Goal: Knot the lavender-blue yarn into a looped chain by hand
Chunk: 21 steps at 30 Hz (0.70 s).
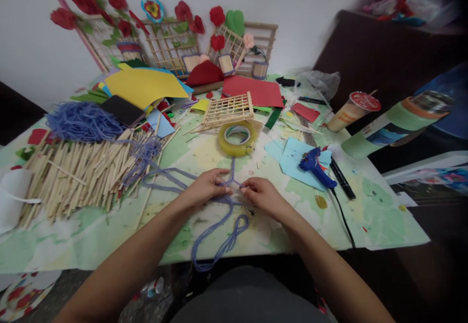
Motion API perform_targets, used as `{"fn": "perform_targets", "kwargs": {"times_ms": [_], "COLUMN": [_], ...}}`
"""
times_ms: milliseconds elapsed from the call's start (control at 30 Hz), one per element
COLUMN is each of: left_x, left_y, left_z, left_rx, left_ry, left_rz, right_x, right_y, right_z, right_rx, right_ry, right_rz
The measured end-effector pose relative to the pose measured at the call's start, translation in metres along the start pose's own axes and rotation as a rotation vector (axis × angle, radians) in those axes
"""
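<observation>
Purple yarn [233, 169] is pinched in the left hand [207, 186] and right hand [263, 195], a loop seemingly overhanging the surface [380, 216] at its near edge.

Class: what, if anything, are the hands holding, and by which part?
Purple yarn: the left hand and right hand pinch its strands on either side of the fork where they spread, near the tape roll.

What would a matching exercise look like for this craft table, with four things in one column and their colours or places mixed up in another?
1. Yarn cord
2. Tape roll
3. Glue gun
4. Wooden sticks

A. Blue, on light-blue paper
B. Pale tan, piled at left
C. Held by left hand and right hand
D. Yellowish ring, just beyond the hands

Pairs: 1-C, 2-D, 3-A, 4-B
</observation>
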<state>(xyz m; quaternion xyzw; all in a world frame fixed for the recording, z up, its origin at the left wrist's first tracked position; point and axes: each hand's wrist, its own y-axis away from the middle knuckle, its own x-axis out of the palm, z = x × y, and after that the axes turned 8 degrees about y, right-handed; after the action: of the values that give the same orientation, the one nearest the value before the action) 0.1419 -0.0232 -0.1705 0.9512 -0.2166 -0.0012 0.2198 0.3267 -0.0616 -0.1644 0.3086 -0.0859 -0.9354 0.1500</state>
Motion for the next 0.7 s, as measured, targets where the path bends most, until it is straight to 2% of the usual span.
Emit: {"fn": "perform_targets", "kwargs": {"times_ms": [100, 233, 467, 600, 700], "left_x": [0.002, 0.005, 0.000, 0.001, 0.001], "left_y": [0.002, 0.005, 0.003, 0.001, -0.001], "left_z": [-0.001, -0.003, -0.004, -0.002, -0.001], "left_rx": [-0.082, -0.141, -0.108, -0.054, -0.062], "left_ry": [0.022, 0.085, 0.090, 0.088, 0.114], "left_rz": [0.047, 0.077, 0.146, 0.076, 0.018], "right_x": [-0.016, -0.028, -0.021, -0.018, -0.029], "right_y": [0.019, 0.033, 0.031, 0.035, 0.042], "right_z": [0.001, 0.004, 0.008, 0.013, 0.016], "right_rx": [-0.043, -0.054, -0.097, -0.126, -0.154], "right_ry": [0.197, 0.349, 0.402, 0.365, 0.312], "right_rz": [-0.055, -0.028, 0.090, 0.100, 0.113]}}
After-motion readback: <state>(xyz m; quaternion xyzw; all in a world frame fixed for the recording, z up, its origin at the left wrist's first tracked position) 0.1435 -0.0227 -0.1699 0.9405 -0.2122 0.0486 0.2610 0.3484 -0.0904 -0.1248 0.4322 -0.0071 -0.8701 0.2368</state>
